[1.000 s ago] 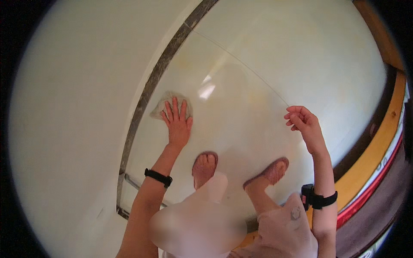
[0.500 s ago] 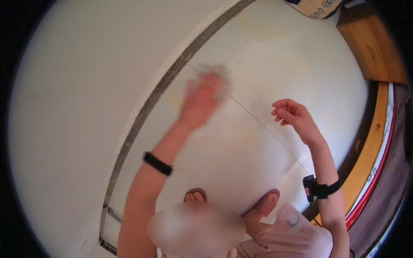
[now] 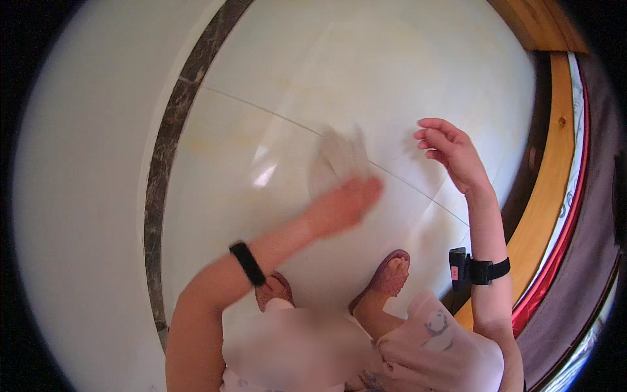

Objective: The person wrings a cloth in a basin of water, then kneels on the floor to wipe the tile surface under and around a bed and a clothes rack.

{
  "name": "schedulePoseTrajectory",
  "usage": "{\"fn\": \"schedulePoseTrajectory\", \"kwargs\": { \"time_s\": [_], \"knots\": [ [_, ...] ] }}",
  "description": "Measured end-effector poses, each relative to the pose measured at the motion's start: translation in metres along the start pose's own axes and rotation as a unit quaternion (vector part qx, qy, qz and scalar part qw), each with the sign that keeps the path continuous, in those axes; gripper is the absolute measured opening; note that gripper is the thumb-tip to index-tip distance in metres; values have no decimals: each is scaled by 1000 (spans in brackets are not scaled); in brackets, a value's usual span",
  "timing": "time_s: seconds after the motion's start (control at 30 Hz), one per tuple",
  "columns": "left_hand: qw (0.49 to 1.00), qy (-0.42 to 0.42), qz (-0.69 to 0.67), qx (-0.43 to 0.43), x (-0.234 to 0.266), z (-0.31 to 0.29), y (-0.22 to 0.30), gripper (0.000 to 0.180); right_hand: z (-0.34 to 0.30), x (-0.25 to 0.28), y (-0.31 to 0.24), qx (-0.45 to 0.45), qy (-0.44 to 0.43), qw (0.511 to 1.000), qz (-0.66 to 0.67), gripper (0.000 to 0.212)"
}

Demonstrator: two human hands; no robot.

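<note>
My left hand [image 3: 353,199] is blurred by motion, its fingers closed, in front of my body over the pale floor. Just beyond it is a smeared, pale greyish thing [image 3: 339,153] that it seems to hold; what kind it is, I cannot make out. Farther right, my right hand [image 3: 450,150] hangs in the air with its fingers loosely bent and apart, nothing in them. A black strap [image 3: 247,263] circles my left forearm. On my right forearm is another strap with a small black device [image 3: 460,268].
Glossy pale tiles [image 3: 261,215] make up the floor, with a dark border strip [image 3: 163,157] along the white wall [image 3: 85,196] at left. A wooden bed frame [image 3: 555,157] with dark and red bedding [image 3: 594,196] stands at right. My sandalled feet [image 3: 388,274] are below.
My left hand has swung right and nearer to my body, with the blurred thing. My right hand stays raised with fingers bent. The view has shifted; a patterned round item has left the top edge.
</note>
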State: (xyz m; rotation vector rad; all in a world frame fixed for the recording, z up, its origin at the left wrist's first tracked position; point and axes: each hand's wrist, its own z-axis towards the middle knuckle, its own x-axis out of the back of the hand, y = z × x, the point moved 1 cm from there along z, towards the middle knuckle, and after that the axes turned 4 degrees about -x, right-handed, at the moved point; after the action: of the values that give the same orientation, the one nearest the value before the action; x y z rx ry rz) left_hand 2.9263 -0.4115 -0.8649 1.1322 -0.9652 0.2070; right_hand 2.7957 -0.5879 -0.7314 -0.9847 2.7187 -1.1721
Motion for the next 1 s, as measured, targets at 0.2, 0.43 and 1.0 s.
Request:
{"fn": "schedulePoseTrajectory", "kwargs": {
  "time_s": [0.2,0.43,1.0],
  "knots": [
    [988,-71,139,13,67,-52,-50,56,1,-7,2,12,-65,996,-54,27],
    [799,220,394,396,166,-28,-172,53,11,24,51,224,220,783,-537,43],
    [770,213,367,477,198,-25,-187,54,27,15,64,167,164,810,-537,81]
  ]
}}
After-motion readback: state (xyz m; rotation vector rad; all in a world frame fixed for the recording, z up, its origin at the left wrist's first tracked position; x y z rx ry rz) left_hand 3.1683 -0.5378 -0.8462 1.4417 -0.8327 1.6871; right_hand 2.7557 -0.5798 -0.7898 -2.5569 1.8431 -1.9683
